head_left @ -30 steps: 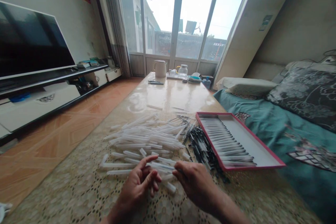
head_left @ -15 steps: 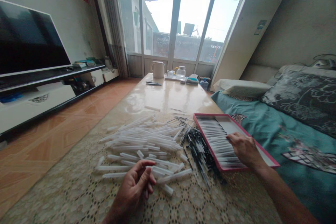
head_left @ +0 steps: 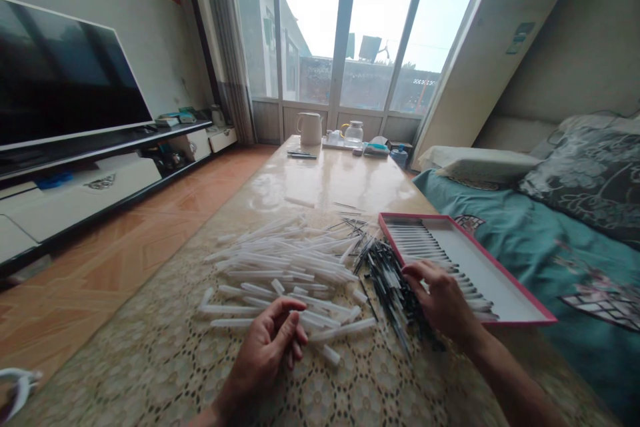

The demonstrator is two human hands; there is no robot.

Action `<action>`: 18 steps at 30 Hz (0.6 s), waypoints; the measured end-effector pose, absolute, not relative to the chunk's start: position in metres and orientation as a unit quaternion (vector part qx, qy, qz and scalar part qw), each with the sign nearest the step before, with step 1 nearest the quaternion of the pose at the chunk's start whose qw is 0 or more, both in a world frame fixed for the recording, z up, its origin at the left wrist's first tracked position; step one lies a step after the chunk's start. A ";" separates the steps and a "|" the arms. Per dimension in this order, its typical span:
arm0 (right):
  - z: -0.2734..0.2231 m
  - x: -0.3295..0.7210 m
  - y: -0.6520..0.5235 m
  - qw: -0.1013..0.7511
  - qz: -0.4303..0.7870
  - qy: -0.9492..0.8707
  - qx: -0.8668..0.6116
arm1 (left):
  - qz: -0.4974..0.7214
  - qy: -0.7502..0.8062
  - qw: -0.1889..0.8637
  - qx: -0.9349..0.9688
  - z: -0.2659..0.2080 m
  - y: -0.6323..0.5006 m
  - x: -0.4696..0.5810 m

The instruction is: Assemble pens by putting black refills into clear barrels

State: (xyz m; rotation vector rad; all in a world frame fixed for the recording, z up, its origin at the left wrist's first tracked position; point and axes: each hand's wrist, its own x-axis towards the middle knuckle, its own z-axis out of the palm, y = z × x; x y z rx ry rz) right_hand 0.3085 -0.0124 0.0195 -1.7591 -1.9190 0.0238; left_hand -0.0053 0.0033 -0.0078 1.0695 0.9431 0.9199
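My left hand point(head_left: 273, 337) is closed at the near edge of a pile of translucent white plastic tubes point(head_left: 295, 260), its thumb pressed toward the curled index finger. Whether something small sits in that pinch is hidden. Over a heap of thin black sticks point(head_left: 393, 290) hovers my right hand point(head_left: 443, 300), index finger and thumb apart, nothing visible between them. It partly covers the near left side of a shallow pink-rimmed box point(head_left: 515, 280). Inside the box, slim clear tubes with dark ends point(head_left: 420, 240) lie side by side in a row along the left part.
The table point(head_left: 345, 177) has a patterned, glossy cover. At its far end stand a beige jug point(head_left: 310, 129), a glass teapot point(head_left: 354, 133) and a tissue pack point(head_left: 376, 148). A sofa with a teal cover point(head_left: 480, 203) borders the right side; a TV cabinet point(head_left: 105, 180) stands left.
My right hand has moved left from inside the box to the black sticks. My left hand keeps its closed pose. The whole view has shifted slightly.
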 end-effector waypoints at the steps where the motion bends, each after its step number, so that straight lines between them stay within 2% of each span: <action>1: 0.022 0.291 -0.016 0.262 0.051 -0.728 -0.632 | 0.406 0.415 0.662 0.473 -0.008 0.003 -0.005; 4: 0.023 0.249 -0.027 0.229 0.137 -0.765 -0.586 | 0.406 0.413 0.662 0.476 -0.008 0.002 -0.006; 9: 0.015 0.231 -0.034 0.194 0.141 -0.774 -0.586 | 0.394 0.409 0.664 0.486 -0.009 0.002 -0.007; 18: 0.031 0.227 -0.021 0.332 0.213 -0.695 -0.601 | 0.378 0.380 0.696 0.477 -0.007 0.000 -0.007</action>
